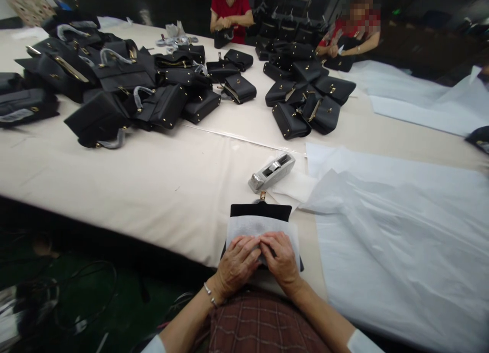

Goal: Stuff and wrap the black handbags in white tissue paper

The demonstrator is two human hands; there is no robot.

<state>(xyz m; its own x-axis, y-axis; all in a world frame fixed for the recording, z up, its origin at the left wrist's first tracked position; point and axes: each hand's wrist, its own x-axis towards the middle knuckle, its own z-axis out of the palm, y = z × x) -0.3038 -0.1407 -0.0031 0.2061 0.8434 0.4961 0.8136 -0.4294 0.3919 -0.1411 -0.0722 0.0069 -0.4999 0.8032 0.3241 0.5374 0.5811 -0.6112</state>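
One white sheet lies beneath the fingers.

The broad cloth-like tabletop is plain cream. At its near edge, a flat black bag with a shiny gold metal clasp lies under a rectangular sheet of plain white paper; the chunky tape dispenser beyond is grey. Towards the far left corner, heaped black handbags show gold fittings and whitish wrapped handles. Thin sheets along the right edge are translucent white. The wearer's brown cloth garment bears a paler grid.
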